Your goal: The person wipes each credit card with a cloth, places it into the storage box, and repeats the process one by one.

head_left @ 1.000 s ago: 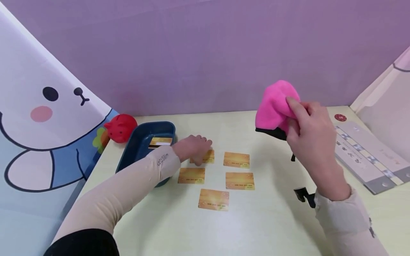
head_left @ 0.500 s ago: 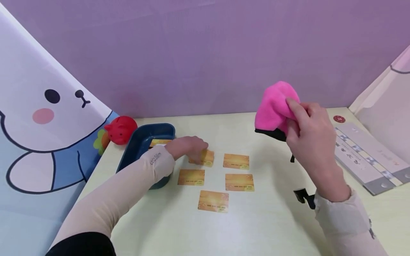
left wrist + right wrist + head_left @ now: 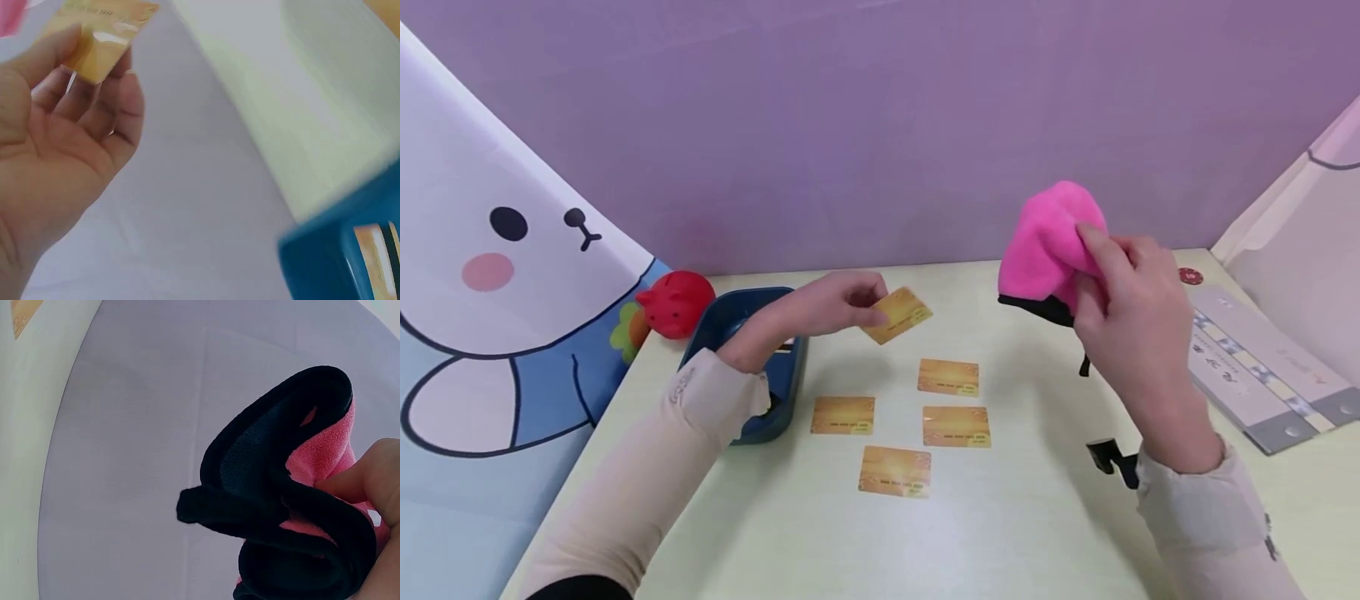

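Note:
My left hand (image 3: 823,308) pinches a golden bank card (image 3: 901,315) between thumb and fingers, raised above the table. In the left wrist view the card (image 3: 109,34) tilts up from the fingertips. Several more golden cards (image 3: 895,472) lie face up below it. My right hand (image 3: 1138,333) grips a bunched pink fleece piece (image 3: 1048,242) in the air. The right wrist view shows its black edging (image 3: 231,515) and folded openings; what kind of article it is, I cannot tell.
Beside the left forearm stands a blue tray (image 3: 771,429); another card (image 3: 377,259) lies in it. Next to it sits a red toy pig (image 3: 676,304). Farther right are a grey folder (image 3: 1262,358), a red chip (image 3: 1191,276) and a small black object (image 3: 1112,462).
The left hand has picked the back-left card up off the table and raised it. The right hand still holds the pink fleece in nearly the same place.

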Demonstrator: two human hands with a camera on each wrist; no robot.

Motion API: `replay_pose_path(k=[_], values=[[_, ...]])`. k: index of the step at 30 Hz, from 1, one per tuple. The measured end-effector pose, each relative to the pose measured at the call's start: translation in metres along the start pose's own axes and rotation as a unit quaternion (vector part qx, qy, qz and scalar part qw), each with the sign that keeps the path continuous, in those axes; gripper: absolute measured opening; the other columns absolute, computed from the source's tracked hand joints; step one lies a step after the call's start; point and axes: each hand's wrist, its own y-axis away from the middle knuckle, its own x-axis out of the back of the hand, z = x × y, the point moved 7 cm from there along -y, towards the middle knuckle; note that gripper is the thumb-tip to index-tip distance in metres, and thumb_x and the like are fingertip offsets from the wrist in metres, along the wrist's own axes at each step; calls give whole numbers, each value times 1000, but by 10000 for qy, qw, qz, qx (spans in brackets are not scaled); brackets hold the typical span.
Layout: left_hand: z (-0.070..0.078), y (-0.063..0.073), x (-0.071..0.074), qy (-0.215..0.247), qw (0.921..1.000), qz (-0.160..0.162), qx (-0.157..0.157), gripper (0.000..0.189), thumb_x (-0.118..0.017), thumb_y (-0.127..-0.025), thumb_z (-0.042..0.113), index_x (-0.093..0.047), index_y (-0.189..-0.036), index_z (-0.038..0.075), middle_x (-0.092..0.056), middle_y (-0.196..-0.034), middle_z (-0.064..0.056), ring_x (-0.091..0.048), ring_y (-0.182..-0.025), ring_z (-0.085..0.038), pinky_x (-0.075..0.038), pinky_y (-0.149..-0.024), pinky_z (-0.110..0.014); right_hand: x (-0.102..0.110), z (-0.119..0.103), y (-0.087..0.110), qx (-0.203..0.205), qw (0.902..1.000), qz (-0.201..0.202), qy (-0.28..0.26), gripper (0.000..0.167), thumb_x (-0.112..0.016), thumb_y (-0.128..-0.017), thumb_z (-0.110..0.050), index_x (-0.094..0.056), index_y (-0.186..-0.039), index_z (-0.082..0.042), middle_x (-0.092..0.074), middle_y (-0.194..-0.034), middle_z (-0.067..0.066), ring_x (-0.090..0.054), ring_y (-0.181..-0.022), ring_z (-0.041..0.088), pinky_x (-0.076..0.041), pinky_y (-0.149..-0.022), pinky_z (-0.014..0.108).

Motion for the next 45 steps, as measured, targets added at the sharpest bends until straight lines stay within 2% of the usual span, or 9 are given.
replay_pose_path(k=[6, 10, 15, 19, 25, 31, 35, 40, 45], values=[[39, 12, 3, 464, 9913, 997, -720, 29, -62, -100, 17, -64, -128, 15, -67, -116, -4, -61, -92, -21, -52, -78, -33, 4, -1, -2, 4, 9999, 30, -102, 38, -55, -93, -9, -67, -130, -9, -63, -106, 28, -57, -101, 44, -44, -78, 58], [54, 13, -2, 947, 9761, 1685, -996, 38, -64, -98, 15, -60, -136, 14, -67, -124, -5, -60, -90, -21, -51, -78, -30, 8, -1, -3, -24, 9997, 187, -177, 39, -55, -93, -9, -67, -130, -10, -64, -108, 27, -57, -103, 44, -44, -78, 59], [56, 14, -8, 2134, 9379, 2395, -1317, 29, -68, -95, 10, -61, -123, 6, -70, -98, -6, -52, -78, -26, -43, -69, -27, 11, -2, -4, -33, 9993, 298, -242, 38, -55, -93, -8, -67, -130, -9, -63, -109, 28, -57, -103, 45, -44, -81, 58], [57, 15, -15, 2872, 9105, 2497, -1619, 26, -65, -96, 6, -64, -122, 3, -68, -92, -1, -54, -79, -24, -44, -68, -25, 14, -1, -2, -186, 9985, 400, -311, 37, -57, -93, -8, -68, -128, -9, -65, -111, 28, -58, -107, 43, -45, -83, 58], [59, 13, -24, 3438, 8814, 2835, -1567, 33, -64, -97, 7, -63, -130, 5, -69, -95, 2, -57, -82, -15, -47, -73, -22, 27, -3, -1, -268, 9949, 864, -447, 33, -59, -93, -10, -72, -124, -12, -65, -110, 27, -59, -107, 41, -47, -86, 53], [58, 12, -26, 3915, 8366, 3551, -1440, 41, -67, -95, 5, -60, -135, 7, -72, -84, 10, -58, -76, -11, -47, -71, -23, 36, -10, 0, -148, 9897, 1285, -619, 30, -61, -93, -10, -73, -121, -12, -65, -104, 28, -59, -101, 40, -47, -87, 36], [59, 11, -30, 4036, 8165, 3827, -1547, 37, -67, -94, 4, -61, -131, 4, -73, -83, 11, -62, -79, -10, -49, -75, -23, 40, -19, 2, 77, 9849, 1499, -868, 29, -63, -91, -9, -73, -118, -9, -63, -100, 29, -58, -96, 42, -45, -88, 28], [62, 9, -38, 4167, 8071, 3840, -1660, 31, -65, -95, 1, -60, -126, 1, -72, -84, 8, -67, -81, -9, -52, -76, -24, 31, -39, 10, 669, 9816, 1454, -1040, 34, -67, -85, -3, -72, -119, -5, -64, -97, 29, -58, -91, 44, -52, -84, 38], [73, 6, -51, 3954, 8278, 3470, -1949, 30, -57, -96, -7, -55, -126, -4, -67, -84, 6, -63, -77, -7, -50, -71, -23, 4, -67, 25, 1551, 9804, 705, -986, 36, -70, -89, -9, -69, -125, -7, -67, -98, 26, -60, -84, 41, -52, -70, 52]])
